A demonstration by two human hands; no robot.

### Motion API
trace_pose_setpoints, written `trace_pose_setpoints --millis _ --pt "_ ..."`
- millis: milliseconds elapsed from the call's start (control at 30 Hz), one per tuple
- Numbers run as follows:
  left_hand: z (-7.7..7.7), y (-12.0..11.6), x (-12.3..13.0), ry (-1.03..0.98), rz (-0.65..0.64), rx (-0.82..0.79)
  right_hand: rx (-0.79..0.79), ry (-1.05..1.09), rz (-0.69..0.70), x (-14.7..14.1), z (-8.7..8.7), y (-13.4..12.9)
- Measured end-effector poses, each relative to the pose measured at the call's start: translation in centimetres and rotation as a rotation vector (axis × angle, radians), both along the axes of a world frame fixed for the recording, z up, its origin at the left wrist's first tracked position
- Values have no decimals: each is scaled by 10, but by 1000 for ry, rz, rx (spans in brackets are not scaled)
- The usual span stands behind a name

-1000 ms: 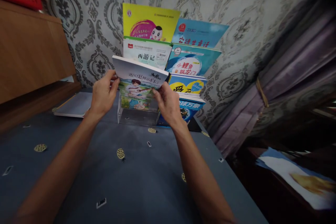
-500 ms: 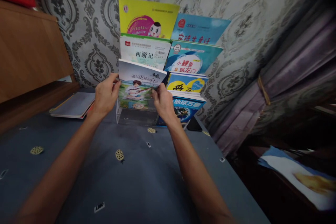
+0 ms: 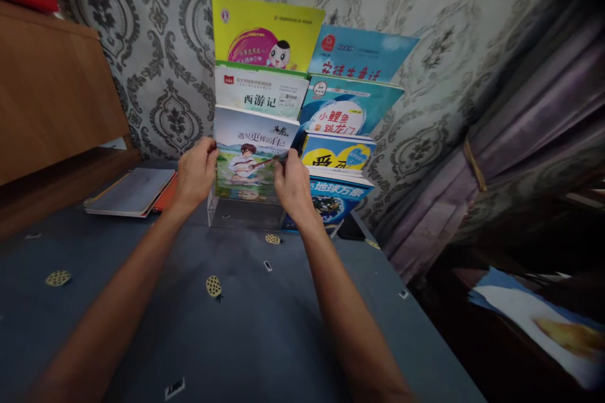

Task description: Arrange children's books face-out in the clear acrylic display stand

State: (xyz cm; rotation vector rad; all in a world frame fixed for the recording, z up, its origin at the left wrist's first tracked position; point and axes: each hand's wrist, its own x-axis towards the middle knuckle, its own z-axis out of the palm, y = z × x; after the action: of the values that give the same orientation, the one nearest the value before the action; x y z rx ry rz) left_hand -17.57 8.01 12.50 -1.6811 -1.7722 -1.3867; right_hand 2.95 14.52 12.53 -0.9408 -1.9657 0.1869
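My left hand (image 3: 197, 171) grips the left edge of a book with a guitar-playing figure on its cover (image 3: 255, 151). On the book's right edge, my right hand (image 3: 293, 186) is closed. The book stands nearly upright at the left front of a clear stepped rack (image 3: 246, 215). Behind it rise a white-green book (image 3: 259, 89) and a yellow book (image 3: 269, 28). The rack's right column holds two light-blue books (image 3: 363, 50), a yellow-blue book (image 3: 331, 152) and a blue book with a globe (image 3: 331, 201).
On the dark blue tablecloth (image 3: 265, 334), thin books (image 3: 130, 192) lie at the left, an orange one partly under them. A black phone-like object (image 3: 351, 227) lies right of the rack. A wooden cabinet (image 3: 57, 88) stands left; a curtain (image 3: 510, 132) hangs right.
The guitar-cover book has come down slightly in the rack and looks more upright, with both hands still on its edges. The camera view has shifted a little.
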Motion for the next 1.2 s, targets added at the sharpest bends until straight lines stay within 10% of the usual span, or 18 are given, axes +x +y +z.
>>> trace_pose_setpoints --millis 767,1200 --pt "-7 -4 11 304 372 -284 -346 -359 -119 -9 10 -20" --pt "-19 7 4 166 281 -198 -343 -320 -130 -13 4 -17"
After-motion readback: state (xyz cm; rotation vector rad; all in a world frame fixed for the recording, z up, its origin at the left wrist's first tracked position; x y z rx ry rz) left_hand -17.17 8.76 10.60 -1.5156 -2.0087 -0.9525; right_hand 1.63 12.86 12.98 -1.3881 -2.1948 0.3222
